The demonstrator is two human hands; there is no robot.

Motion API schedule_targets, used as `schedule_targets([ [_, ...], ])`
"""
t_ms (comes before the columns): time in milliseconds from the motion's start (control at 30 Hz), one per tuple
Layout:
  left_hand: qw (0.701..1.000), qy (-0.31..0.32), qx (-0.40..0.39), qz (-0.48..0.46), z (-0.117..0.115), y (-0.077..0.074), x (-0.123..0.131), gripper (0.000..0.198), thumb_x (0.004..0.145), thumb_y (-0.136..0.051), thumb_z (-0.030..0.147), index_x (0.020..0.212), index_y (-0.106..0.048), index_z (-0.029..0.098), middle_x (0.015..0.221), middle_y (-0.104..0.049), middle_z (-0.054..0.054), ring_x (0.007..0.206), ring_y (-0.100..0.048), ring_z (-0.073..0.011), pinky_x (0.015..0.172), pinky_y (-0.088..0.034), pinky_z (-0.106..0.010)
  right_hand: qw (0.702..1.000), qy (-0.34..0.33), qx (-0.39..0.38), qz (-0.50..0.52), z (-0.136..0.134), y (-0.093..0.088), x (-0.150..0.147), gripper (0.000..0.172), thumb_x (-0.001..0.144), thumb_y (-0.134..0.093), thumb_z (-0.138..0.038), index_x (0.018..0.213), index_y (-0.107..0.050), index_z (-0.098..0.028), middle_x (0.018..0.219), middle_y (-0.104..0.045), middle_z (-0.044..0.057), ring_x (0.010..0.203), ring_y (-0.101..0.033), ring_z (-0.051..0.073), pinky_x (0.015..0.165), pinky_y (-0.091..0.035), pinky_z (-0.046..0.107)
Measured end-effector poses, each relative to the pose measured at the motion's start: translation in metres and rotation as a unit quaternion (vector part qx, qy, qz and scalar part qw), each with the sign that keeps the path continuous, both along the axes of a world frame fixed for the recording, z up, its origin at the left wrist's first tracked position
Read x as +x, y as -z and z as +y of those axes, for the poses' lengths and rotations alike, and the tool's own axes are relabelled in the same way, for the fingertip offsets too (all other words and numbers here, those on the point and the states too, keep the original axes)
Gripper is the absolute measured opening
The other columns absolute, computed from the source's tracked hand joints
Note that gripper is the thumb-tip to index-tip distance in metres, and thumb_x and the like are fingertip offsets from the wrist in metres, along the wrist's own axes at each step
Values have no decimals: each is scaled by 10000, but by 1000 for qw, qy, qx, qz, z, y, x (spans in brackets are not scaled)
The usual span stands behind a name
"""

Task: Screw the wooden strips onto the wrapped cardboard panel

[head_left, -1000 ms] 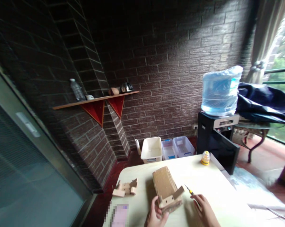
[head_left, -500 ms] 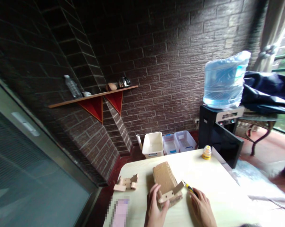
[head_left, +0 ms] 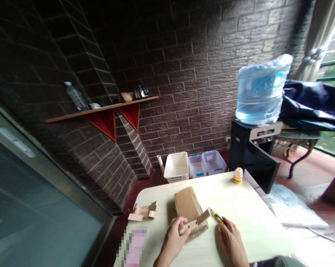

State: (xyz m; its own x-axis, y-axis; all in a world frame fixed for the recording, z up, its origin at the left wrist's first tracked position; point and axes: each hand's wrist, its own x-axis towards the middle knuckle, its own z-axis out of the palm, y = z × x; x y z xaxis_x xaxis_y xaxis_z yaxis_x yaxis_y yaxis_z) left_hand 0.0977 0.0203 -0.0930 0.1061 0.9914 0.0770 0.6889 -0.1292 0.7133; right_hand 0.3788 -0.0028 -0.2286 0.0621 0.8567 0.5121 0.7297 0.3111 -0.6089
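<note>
Steadying seems the step in hand: our left hand (head_left: 174,237) pinches the left end of the light-tan, angled wooden piece (head_left: 192,224), set over the near end of the brown, rectangular, cardboard-looking block (head_left: 187,202). Our right hand (head_left: 231,235) has fingers curled around the dark end of the slim, pointed yellow-and-black tool (head_left: 217,217), tip near the piece; next move likely calls for firm left pressure, careful tip aim.
</note>
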Motion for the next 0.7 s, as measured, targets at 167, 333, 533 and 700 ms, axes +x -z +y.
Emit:
schedule_targets([
  [167,1000,4,-17,-12,2,-5,0,302,777,-670,239,1078,-644,248,1080,-713,-24,997,-669,-195,936,-515,-313,999,6,-12,31,-2,-6,-1,338,971,-516,-334,1223,-709,-217,1392,-608,154,1272,-582,323,1037,-523,459],
  [333,1000,-2,-18,-17,3,-3,-3,299,741,-696,221,1036,-649,242,1092,-754,-38,1046,-699,-221,962,-534,-326,999,18,-10,25,0,-2,-2,309,963,-537,-349,1185,-721,-238,1370,-621,144,1258,-598,311,1057,-524,474],
  [533,1000,0,5,-31,3,17,-13,274,749,-692,218,1019,-668,254,1129,-782,-33,1142,-709,-230,1011,-553,-321,999,10,-7,29,2,8,1,331,950,-557,-364,1219,-708,-244,1402,-606,140,1256,-607,309,1069,-519,452],
  [700,997,-15,75,-29,1,32,-21,430,705,-705,173,1126,-669,253,1322,-716,-61,1272,-657,-247,1131,-515,-377,999,4,-24,22,4,13,3,378,930,-578,-390,1235,-713,-213,1448,-584,158,1265,-610,347,1062,-516,427],
])
